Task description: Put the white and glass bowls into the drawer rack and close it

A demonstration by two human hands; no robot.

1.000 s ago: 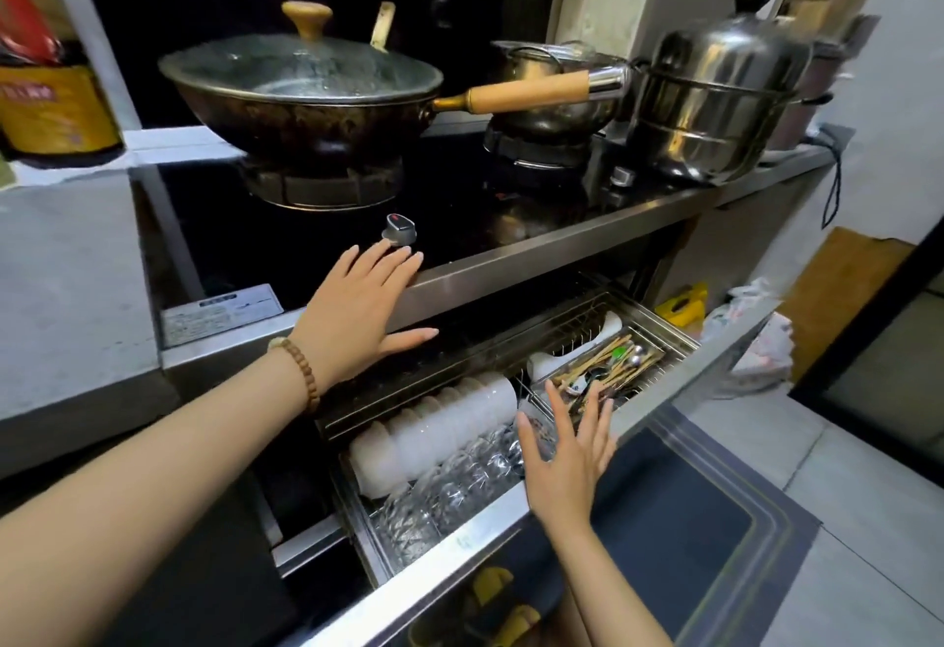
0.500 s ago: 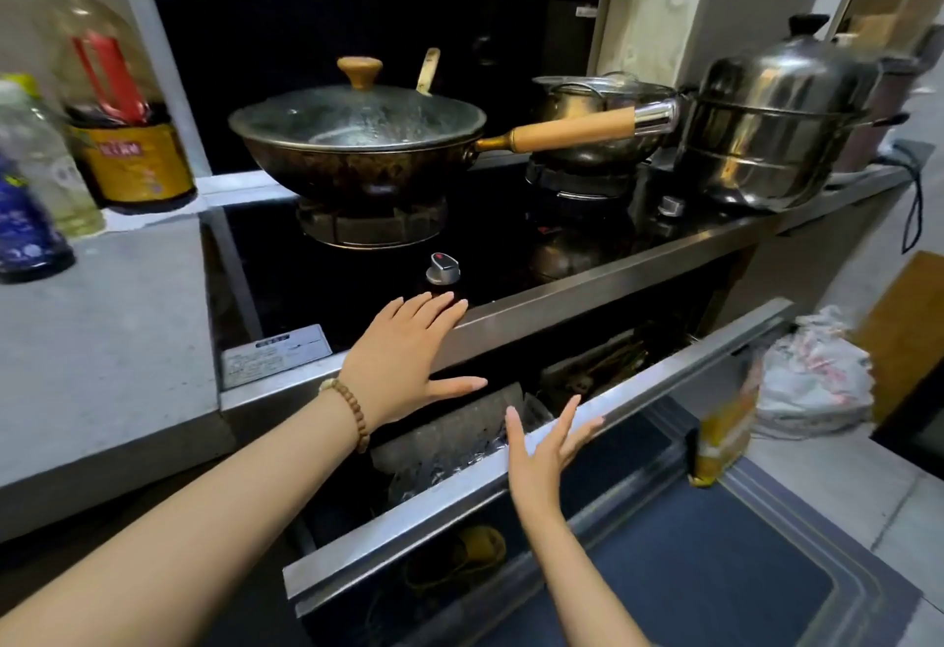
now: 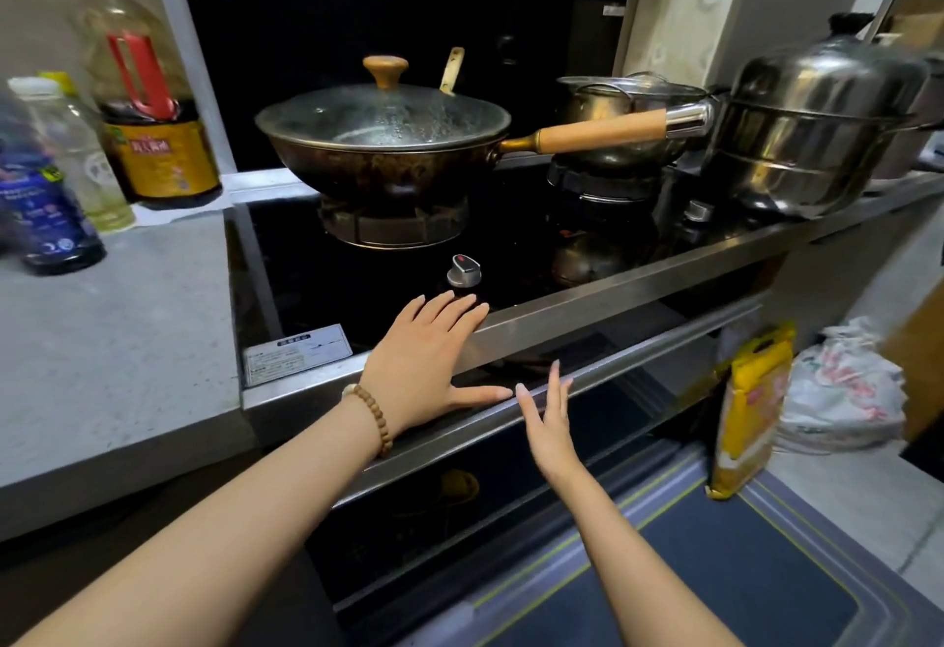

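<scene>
**Drawer rack: closing stroke nearly complete**

The drawer rack [image 3: 587, 370] is sliding in under the stove edge, with only a narrow dark gap remaining; a second ago it was standing wide open with the white and glass bowls visible in it. The bowls are now hidden inside.

The right hand [image 3: 549, 421] is pushing flat, fingers spread and gripping nothing, against the steel front rail. At its 10 o'clock, the left hand [image 3: 429, 365] is resting open and empty on the stove edge [image 3: 638, 289], bracing. At 12 o'clock, the wok [image 3: 383, 135] is sitting on its burner. Judgement: one short push remains.
</scene>
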